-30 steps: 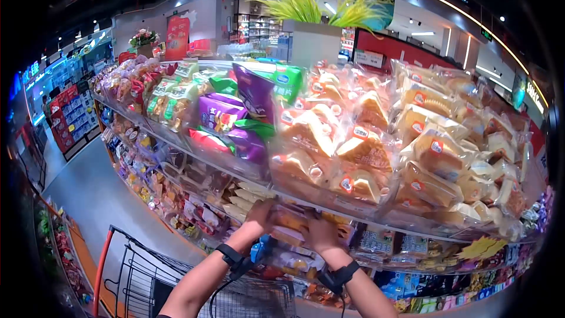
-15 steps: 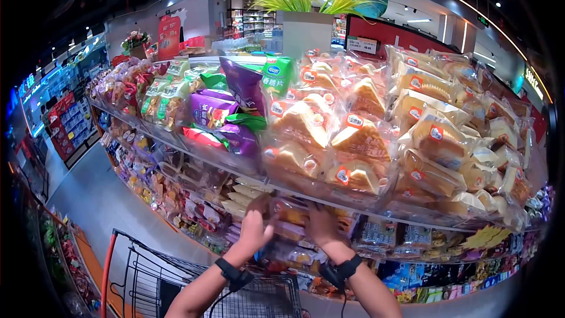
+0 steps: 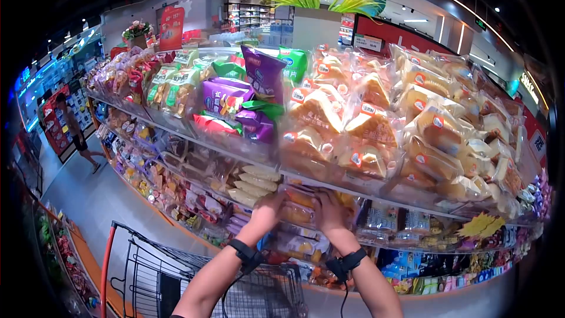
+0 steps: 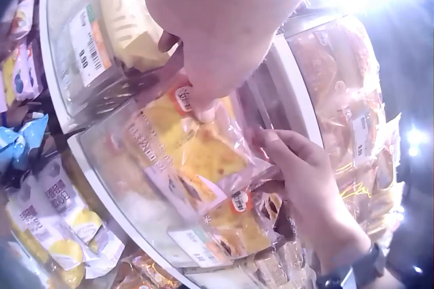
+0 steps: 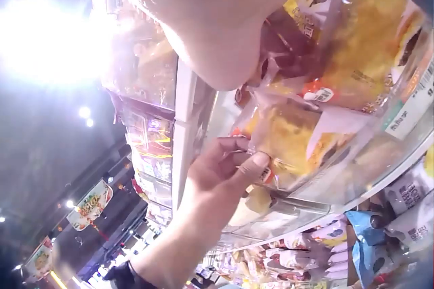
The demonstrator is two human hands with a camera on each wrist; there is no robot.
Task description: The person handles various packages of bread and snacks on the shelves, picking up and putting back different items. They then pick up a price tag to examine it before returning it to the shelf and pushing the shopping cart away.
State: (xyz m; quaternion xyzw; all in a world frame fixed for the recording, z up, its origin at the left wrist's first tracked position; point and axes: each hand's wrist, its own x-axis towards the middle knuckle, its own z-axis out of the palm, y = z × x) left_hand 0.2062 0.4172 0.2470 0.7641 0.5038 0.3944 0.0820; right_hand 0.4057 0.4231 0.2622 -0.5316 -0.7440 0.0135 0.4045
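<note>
In the head view both hands reach into the shelf below the top tier. Between them lies a clear-wrapped pack of yellow filled bread [image 3: 298, 205]. My left hand [image 3: 266, 213] pinches one end of this bread pack [image 5: 281, 136], thumb on the wrapper and fingers curled behind, as the right wrist view shows. At the other end my right hand [image 3: 332, 213] grips the wrapper's edge between thumb and fingers. In the left wrist view the pack [image 4: 196, 143] tilts over the clear bin front, and a similar bread pack [image 4: 241, 224] sits beside it.
Triangular sandwich packs [image 3: 312, 109] and purple snack bags [image 3: 226, 97] fill the tier above the hands. Cream-coloured packs [image 3: 256, 179] lie left of the left hand. A wire shopping cart [image 3: 141, 259] stands below. In the aisle at left a person [image 3: 73, 129] walks.
Half a second ago my left hand was drawn back with its thumb spread; it has returned to the bread pack. My right hand stays at its end. A person has appeared in the aisle.
</note>
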